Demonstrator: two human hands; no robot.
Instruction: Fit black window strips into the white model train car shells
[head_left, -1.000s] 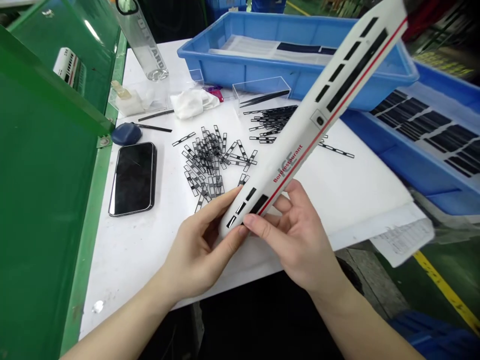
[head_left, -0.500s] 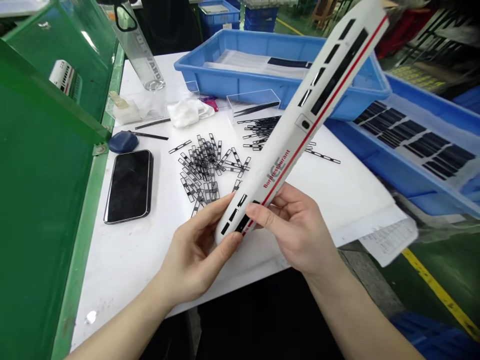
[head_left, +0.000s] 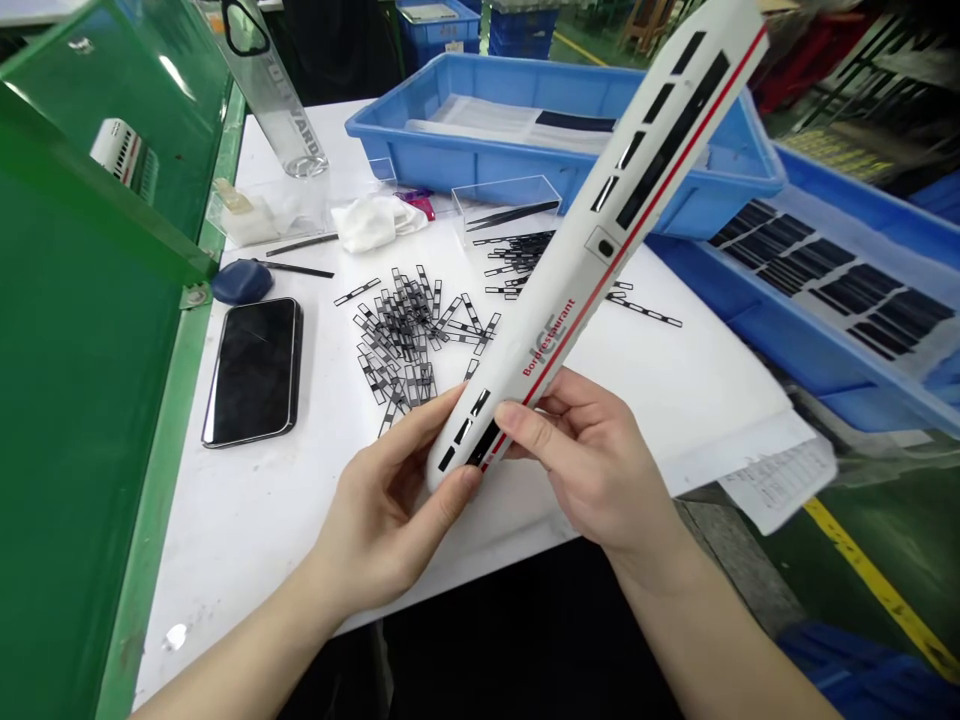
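A long white model train shell with black windows, a red stripe and "Bordrestaurant" lettering slants up from my hands toward the upper right, above the white table. My left hand cups its near end from below, thumb and fingers wrapped round it. My right hand grips the same end from the right, thumb pressed on the window row. Just beyond my hands lies a heap of small black window strips.
A black phone and a dark blue case lie at the left by a green frame. A second strip pile, a clear box with tweezers, a white cloth, a bottle and blue trays stand behind and right.
The view has shifted slightly; the shell and both hands sit a little lower and left in the picture. Both hands keep their hold on the shell's near end.
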